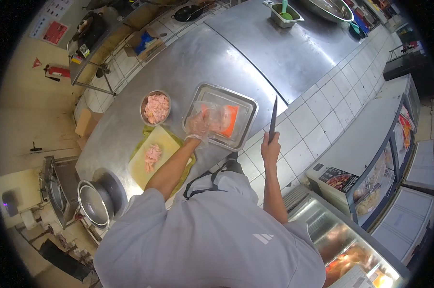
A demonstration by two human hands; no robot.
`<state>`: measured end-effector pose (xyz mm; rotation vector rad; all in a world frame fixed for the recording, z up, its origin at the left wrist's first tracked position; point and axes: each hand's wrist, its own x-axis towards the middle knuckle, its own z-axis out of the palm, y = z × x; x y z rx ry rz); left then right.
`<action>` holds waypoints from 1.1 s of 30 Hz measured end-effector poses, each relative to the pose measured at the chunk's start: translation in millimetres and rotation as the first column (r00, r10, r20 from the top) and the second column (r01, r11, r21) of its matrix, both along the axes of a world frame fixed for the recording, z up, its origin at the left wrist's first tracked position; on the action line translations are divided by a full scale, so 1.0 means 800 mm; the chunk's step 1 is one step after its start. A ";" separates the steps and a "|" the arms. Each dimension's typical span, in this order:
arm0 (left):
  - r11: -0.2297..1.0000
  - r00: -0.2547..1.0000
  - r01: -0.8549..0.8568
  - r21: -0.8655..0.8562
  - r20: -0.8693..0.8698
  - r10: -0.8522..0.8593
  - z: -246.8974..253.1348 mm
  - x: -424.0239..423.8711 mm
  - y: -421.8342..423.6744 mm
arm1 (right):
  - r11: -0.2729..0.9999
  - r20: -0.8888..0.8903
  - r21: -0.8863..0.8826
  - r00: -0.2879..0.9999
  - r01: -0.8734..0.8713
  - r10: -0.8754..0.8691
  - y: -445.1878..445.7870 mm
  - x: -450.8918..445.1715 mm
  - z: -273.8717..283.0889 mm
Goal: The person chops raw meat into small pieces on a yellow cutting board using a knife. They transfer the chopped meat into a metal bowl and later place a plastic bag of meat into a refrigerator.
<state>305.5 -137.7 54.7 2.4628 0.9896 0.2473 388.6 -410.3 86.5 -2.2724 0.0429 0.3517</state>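
Observation:
My left hand [198, 125], in a clear plastic glove, grips the near-left part of a clear plastic pack [228, 120] with pale pink contents and an orange edge. The pack is over a rectangular metal tray [252, 120]; whether it touches the bottom is unclear. Bare and off to the tray's right, my right hand [271, 145] holds a knife [273, 117] by its handle, blade pointing away from me. Left of the tray stands a metal bowl [142, 111] of cut pink raw meat [157, 108]. More cut meat [152, 157] lies on a pale cutting board [166, 142] over a green cloth [189, 169].
Two metal bowls [94, 205] stand at the steel table's [188, 61] near-left end. Farther off are a metal container [284, 22] with a green utensil and a large metal basin [332, 10]. Tiled floor [310, 108] and a glass-topped freezer [377, 169] are on the right.

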 end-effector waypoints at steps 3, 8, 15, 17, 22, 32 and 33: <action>0.923 0.933 0.310 0.228 0.111 -0.341 0.052 0.015 0.004 | 0.981 0.178 -0.144 0.972 -0.126 0.151 0.006 0.039 -0.025; 0.741 0.698 0.552 0.383 0.274 -0.662 0.174 0.035 0.016 | 0.938 0.302 -0.235 0.898 -0.256 0.320 0.039 0.111 -0.081; 0.629 0.685 0.607 0.485 0.081 -0.724 0.281 0.012 0.062 | 0.903 0.427 -0.364 0.821 -0.227 0.378 0.098 0.130 -0.064; 0.579 0.627 0.635 0.511 0.096 -0.773 0.305 0.019 0.062 | 0.992 0.555 -0.109 0.824 -0.063 0.114 0.094 0.116 -0.061; 0.452 0.407 0.705 0.547 0.211 -0.889 0.366 0.040 0.029 | 0.946 0.286 0.240 0.915 0.220 -0.285 0.015 0.003 -0.047; 0.205 0.079 0.808 0.552 0.243 -0.967 0.357 0.131 -0.122 | 0.444 0.533 0.068 0.343 0.894 -0.774 -0.385 -0.167 -0.034; 0.157 0.025 0.808 0.568 0.233 -0.972 0.356 0.144 -0.143 | 0.360 0.526 0.083 0.266 0.929 -0.808 -0.418 -0.169 -0.012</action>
